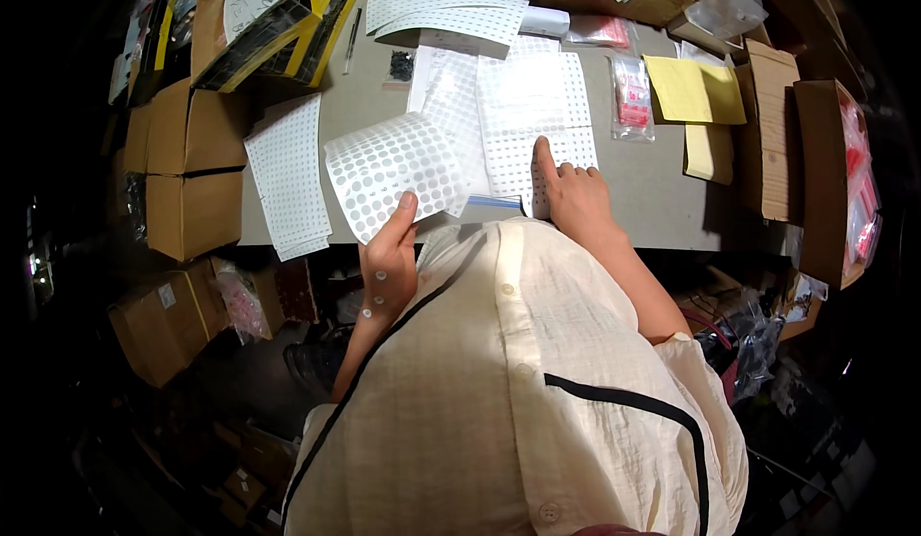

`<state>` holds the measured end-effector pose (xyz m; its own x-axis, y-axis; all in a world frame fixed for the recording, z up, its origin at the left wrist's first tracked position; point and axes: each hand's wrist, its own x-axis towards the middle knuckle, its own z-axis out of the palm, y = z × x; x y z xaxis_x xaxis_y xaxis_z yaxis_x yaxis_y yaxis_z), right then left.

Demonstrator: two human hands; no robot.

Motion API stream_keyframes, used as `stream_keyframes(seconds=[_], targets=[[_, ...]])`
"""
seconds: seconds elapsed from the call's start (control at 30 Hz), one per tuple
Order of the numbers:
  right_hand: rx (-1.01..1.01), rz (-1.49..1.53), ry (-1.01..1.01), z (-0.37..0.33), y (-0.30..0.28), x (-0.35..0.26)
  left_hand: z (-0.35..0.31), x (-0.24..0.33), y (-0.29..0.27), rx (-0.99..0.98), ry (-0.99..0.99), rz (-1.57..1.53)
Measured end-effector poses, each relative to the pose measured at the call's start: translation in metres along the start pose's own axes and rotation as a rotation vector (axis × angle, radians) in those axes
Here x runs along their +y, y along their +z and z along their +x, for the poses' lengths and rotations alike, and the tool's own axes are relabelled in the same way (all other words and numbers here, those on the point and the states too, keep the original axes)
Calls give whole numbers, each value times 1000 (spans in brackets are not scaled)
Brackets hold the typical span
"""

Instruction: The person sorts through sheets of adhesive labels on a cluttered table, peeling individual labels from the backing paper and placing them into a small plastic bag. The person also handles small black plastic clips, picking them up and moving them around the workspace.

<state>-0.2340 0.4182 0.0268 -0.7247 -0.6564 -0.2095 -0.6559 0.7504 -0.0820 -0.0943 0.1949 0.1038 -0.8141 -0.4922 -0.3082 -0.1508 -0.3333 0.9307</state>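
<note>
My left hand grips a sheet of round grey stickers by its near edge, thumb on top. The sheet is tilted up, with some spots bare of stickers. A few small round white stickers cling to the back of this hand and wrist. My right hand rests on white sheets of small printed labels. Its index finger is stretched out and touches the paper, while the other fingers are partly bent. Glare washes out the far part of those sheets.
Label sheets lie at the left, and more sheets at the back. A pen and a bag of small black pieces are nearby. At the right are a bag with red-pink contents, yellow paper and cardboard boxes.
</note>
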Motion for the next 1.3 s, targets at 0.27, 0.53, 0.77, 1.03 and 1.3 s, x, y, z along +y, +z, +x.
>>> stream_keyframes(seconds=[0.27, 0.53, 0.77, 1.03, 1.3], targets=[[-27, 46, -30, -1, -3, 2, 15, 14, 16, 106, -187, -230], [-118, 48, -11, 4, -13, -2, 27, 19, 26, 55, -76, -281], [-29, 91, -29, -2, -16, 2, 19, 25, 26, -19, -160, -330], [-2, 125, -3, -3, -13, 4, 12, 22, 27, -68, -122, -356], [39, 163, -11, -6, -10, 6, 8, 20, 28, -55, -130, -332]])
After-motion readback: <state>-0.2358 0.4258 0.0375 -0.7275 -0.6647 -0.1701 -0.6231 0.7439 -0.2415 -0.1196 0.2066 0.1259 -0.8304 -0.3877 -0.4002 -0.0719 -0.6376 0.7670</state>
